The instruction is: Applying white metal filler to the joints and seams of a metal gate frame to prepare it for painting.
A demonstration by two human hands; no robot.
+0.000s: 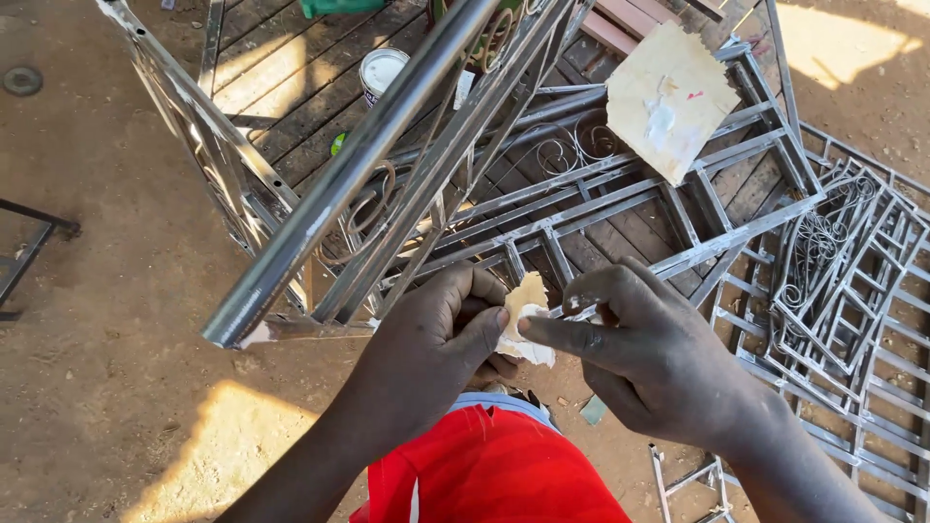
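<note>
My left hand and my right hand meet in front of my red shirt. Between them is a small torn piece of tan paper smeared with white paste. The left hand's thumb and fingers pinch it from the left. My right forefinger and thumb press on it from the right, and something thin and pale shows at the right fingertips. Just above the hands stands a grey metal frame with a round top bar and scrollwork.
Welded metal grilles lie on wooden planks ahead, and more grilles lie at the right. A tan card daubed with white paste rests on one. An open tin of white paste stands behind. Dirt ground is at the left.
</note>
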